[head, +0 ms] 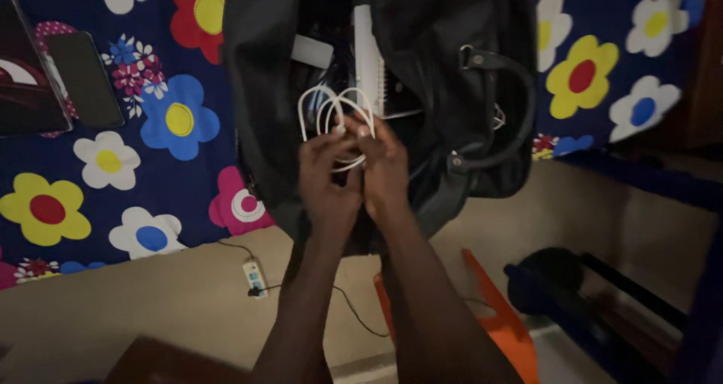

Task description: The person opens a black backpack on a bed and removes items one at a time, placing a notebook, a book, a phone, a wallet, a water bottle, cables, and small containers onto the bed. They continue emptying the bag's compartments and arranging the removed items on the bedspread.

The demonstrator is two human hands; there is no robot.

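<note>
we hold a coiled white cable [333, 120] in both hands, left hand [325, 179] and right hand [384, 169] pinched on its near end; loops fan far-left over the open black bag [452, 68].

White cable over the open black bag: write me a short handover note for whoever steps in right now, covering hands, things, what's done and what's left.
Left hand: closed on the white cable, gripping the gathered part.
Right hand: also pinching the cable, touching the left hand.
Cable: coiled in several loops that stand up above the fingers, over the mouth of the black bag.
Bag: open on the flowered bedspread; a white notebook-like item and a small white block lie inside.
Done: cable is gathered into loops.
Left: the coil is not yet in the bag. Whether it is tied, I cannot tell.
</note>
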